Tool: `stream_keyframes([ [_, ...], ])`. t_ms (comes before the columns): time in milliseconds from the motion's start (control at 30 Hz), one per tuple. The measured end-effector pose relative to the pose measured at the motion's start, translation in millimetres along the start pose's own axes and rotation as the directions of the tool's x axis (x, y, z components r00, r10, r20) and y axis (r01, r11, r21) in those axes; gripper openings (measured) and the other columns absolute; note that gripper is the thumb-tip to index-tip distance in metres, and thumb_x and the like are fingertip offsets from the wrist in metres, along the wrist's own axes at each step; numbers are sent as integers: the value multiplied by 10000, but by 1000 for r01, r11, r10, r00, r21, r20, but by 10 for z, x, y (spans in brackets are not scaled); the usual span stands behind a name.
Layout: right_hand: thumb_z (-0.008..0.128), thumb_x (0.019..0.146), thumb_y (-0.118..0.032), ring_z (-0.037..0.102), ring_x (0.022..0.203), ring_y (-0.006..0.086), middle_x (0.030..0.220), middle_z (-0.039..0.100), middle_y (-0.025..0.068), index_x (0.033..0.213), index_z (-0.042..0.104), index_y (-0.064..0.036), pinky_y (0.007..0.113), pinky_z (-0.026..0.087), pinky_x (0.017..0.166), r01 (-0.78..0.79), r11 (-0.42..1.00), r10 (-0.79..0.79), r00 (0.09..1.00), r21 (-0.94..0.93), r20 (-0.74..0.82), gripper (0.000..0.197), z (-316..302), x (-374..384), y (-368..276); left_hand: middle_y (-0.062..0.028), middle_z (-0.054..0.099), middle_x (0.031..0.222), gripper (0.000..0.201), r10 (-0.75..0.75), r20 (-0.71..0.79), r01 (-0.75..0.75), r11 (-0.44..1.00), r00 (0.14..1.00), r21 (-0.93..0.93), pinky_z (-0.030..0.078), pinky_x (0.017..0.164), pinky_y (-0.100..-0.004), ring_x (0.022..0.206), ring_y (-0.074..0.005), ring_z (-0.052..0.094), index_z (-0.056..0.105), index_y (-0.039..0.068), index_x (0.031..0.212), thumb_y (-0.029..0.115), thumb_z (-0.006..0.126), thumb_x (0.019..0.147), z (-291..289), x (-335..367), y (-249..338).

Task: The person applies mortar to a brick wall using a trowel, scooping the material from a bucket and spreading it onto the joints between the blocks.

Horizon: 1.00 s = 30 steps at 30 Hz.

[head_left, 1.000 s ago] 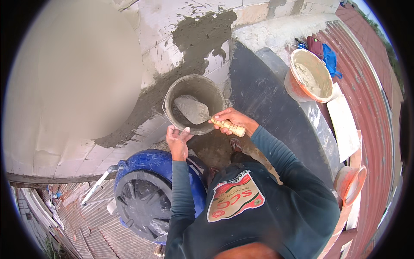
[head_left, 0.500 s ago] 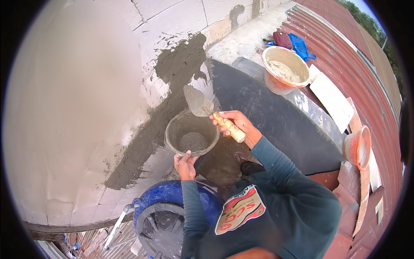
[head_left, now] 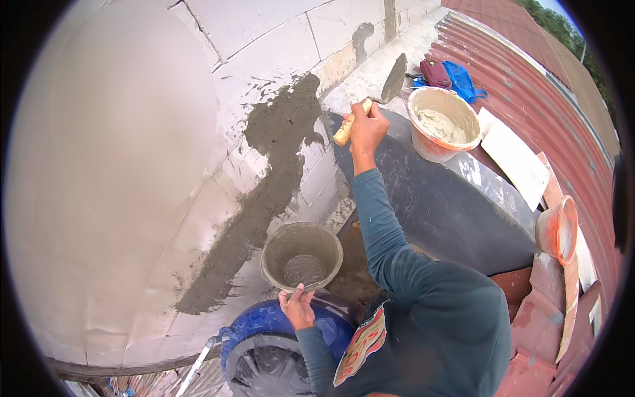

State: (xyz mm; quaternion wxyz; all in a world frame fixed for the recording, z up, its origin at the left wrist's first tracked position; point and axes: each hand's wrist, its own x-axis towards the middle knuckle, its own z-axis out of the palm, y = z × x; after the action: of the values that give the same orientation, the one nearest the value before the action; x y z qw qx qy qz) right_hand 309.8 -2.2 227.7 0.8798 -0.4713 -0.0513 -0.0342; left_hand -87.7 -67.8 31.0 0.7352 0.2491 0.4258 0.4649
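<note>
Trowel (head_left: 391,81) raised, mortar bucket (head_left: 301,255) held

Daylit white block wall (head_left: 119,165) beside red corrugated roofing (head_left: 529,86) and a black tank (head_left: 456,205).

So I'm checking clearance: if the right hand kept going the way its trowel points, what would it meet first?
Probably nothing close: the right hand aims the trowel up along the ledge, which looks free there, though depth is unclear.

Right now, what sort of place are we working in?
Likely an outdoor building site up at roof level: a block wall partly plastered with wet mortar, a mortar bucket, and red corrugated roofing.
</note>
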Motion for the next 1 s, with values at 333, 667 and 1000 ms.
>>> stream_keyframes([
  [333, 716, 883, -153, 666, 1024, 425, 1124, 652, 293, 1266, 558, 140, 433, 528, 868, 117, 979, 28, 731, -165, 682, 508, 251, -2084, 167, -94, 647, 933, 314, -5, -21, 6, 999, 1000, 35, 637, 696, -448, 777, -236, 702, 499, 81, 1025, -120, 646, 834, 283, 585, 241],
  [667, 590, 1005, -329, 644, 846, 443, 914, 648, 279, 1112, 588, 56, 473, 492, 759, 276, 875, -37, 857, -397, 514, 399, 38, -505, 1089, -89, 646, 975, 335, 100, -37, -97, 993, 994, 73, 627, 706, -422, 833, -244, 698, 520, 98, 1038, -116, 659, 820, 401, 493, 436],
  [1000, 532, 1029, -322, 627, 713, 417, 768, 606, 221, 896, 528, 30, 471, 500, 671, 294, 895, -215, 943, -334, 254, 376, 993, -441, 1641, -148, 649, 1041, 334, 50, -85, -45, 997, 995, 69, 645, 761, -475, 876, -304, 715, 506, 60, 1064, -133, 642, 828, 234, 120, 322],
])
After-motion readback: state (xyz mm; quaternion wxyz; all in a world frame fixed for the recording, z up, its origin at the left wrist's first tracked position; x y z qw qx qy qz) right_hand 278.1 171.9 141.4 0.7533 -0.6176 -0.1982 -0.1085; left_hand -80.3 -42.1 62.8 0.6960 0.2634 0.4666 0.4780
